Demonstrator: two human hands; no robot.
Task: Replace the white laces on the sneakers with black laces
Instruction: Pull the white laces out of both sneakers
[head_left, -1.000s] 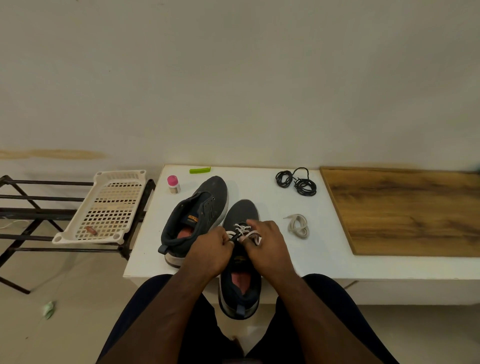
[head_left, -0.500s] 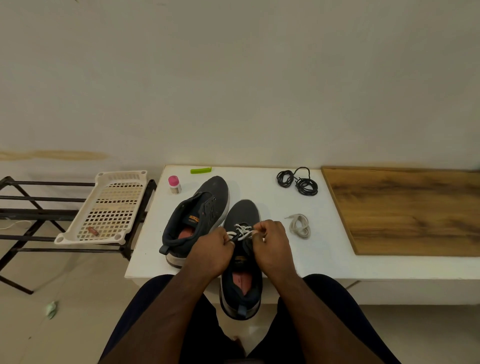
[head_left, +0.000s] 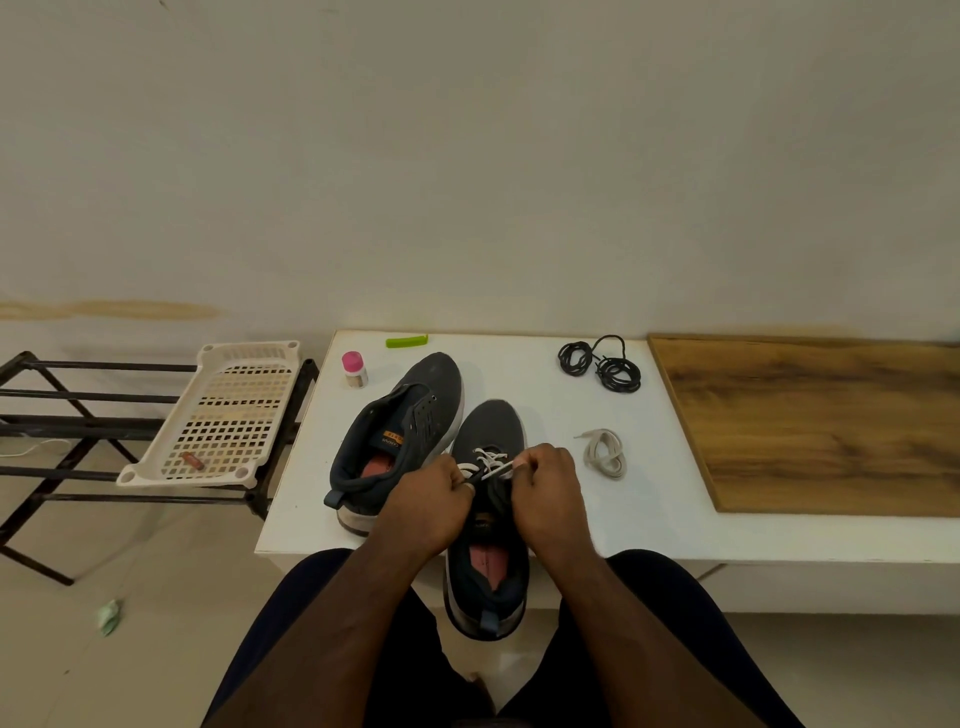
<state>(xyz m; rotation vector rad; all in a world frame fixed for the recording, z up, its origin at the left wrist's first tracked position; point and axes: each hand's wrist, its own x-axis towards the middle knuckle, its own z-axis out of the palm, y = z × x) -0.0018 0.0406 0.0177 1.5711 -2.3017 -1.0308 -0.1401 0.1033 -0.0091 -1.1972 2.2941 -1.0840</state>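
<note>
Two dark grey sneakers stand on a white table (head_left: 675, 525). The left sneaker (head_left: 400, 431) has no lace. The right sneaker (head_left: 491, 519) hangs its heel over the table's front edge and still carries a white lace (head_left: 488, 460) in its front eyelets. My left hand (head_left: 428, 501) and my right hand (head_left: 545, 486) are curled over the shoe's throat, each pinching a strand of that lace. A loose white lace (head_left: 605, 453) lies coiled to the right of the shoe. Black laces (head_left: 602, 364) lie bundled at the table's back.
A pink-capped bottle (head_left: 354, 369) and a green clip (head_left: 406, 341) sit at the table's back left. A wooden board (head_left: 821, 421) covers the right side. A white perforated tray (head_left: 228, 415) rests on a black metal rack (head_left: 62, 441) to the left.
My right hand has shifted slightly back and right, pulling its strand of white lace out to the side. My left hand has stayed at the shoe's throat.
</note>
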